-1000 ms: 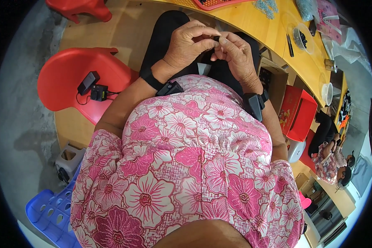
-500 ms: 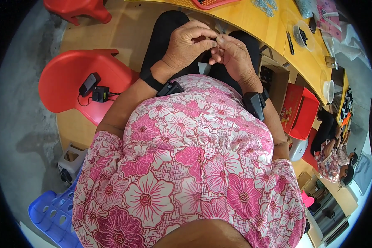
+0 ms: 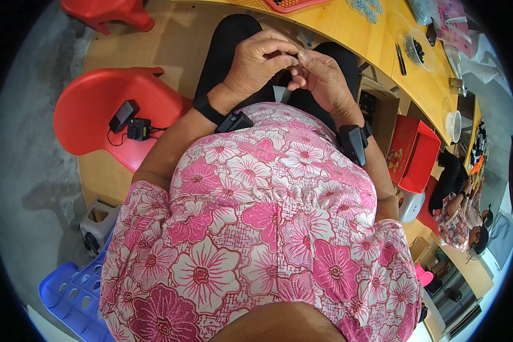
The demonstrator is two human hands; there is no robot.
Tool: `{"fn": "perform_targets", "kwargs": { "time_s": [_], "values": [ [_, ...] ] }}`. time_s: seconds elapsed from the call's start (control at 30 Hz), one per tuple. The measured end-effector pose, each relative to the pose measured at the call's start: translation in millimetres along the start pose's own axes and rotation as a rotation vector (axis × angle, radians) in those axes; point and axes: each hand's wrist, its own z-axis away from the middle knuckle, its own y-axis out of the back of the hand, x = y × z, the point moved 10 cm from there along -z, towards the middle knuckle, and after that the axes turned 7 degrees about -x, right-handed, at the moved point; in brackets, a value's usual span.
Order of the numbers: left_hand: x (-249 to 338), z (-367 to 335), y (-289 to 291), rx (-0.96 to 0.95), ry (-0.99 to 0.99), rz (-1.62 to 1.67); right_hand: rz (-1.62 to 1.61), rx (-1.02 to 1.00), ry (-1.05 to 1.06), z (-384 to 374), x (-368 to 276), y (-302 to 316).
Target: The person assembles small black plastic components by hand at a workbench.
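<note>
Above my lap, my left hand and my right hand meet at the fingertips. The left thumb and forefinger are pinched together, touching the right thumb and fingers. Whatever lies between them is too small or too hidden to make out. Each wrist wears a dark band with a black box, the left box and the right box. Beyond the hands stands the yellow table. On it are a clear round tub with small black pieces and a black pen-like tool.
A red chair at my left carries black devices with cables. Clear-blue pieces and a red basket lie at the table's far side. A red box stands at my right. Farther right, another person sits at a table.
The right hand and its wrist box have shifted very slightly, with the fingertips still close together. The left hand has barely moved.
</note>
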Motion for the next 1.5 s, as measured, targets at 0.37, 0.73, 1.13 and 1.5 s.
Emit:
{"fn": "perform_targets", "kwargs": {
  "time_s": [0.37, 0.73, 1.13, 1.5],
  "values": [
    [-5, 2, 0, 0.005, 0.066, 0.01, -0.011, 0.02, 0.058, 0, -1, 1],
    [-9, -1, -5, -0.025, 0.089, -0.032, -0.203, 0.004, 0.01, -1, 8, 5],
    [-13, -1, -7, -0.02, 0.151, 0.023, -0.307, -0.031, -0.021, -2, 14, 8],
    [-15, 2, -8, -0.049, 0.184, 0.069, -0.144, -0.053, -0.087, 0, 12, 12]
  ]
}}
